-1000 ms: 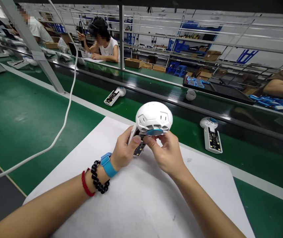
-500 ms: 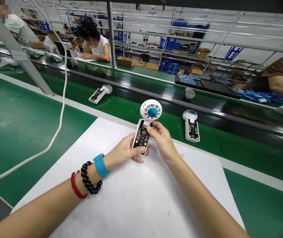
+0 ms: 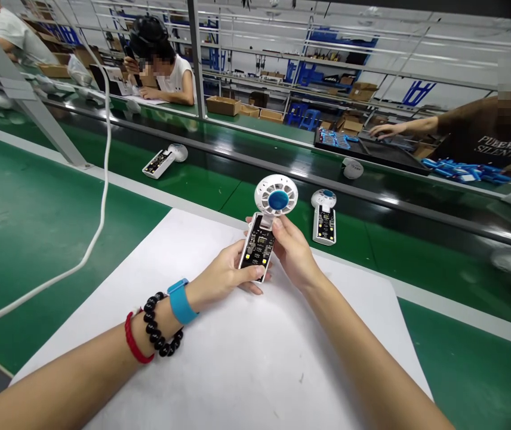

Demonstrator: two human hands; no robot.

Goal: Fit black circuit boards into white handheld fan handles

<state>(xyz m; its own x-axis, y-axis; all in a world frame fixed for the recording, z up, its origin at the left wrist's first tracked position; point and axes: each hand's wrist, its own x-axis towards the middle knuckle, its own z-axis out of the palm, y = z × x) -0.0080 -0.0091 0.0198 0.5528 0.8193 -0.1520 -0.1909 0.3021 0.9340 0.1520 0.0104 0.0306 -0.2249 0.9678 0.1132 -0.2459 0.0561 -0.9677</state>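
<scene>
A white handheld fan [image 3: 258, 245] with its black circuit board exposed is tilted up over the white sheet [image 3: 237, 352]. Its round head has a blue centre and points away from me. My left hand [image 3: 233, 269] is closed around the lower body, thumb on the board's bottom end. At the upper right edge of the body, just under the head, my right hand [image 3: 294, 251] grips with its thumb near the neck; its other fingers are partly hidden behind the fan.
Two similar open fans lie beyond the sheet, one at left [image 3: 159, 163] and one at right [image 3: 325, 224]. A white cable [image 3: 105, 179] hangs at left. Across the line, a co-worker's hand [image 3: 387, 130] is over a black tray [image 3: 390, 156] beside blue parts [image 3: 465, 170].
The fans on the line have shifted left, and another white piece has entered at the right edge. My right thumb has moved slightly up toward the neck. The right co-worker's arm now reaches over the tray.
</scene>
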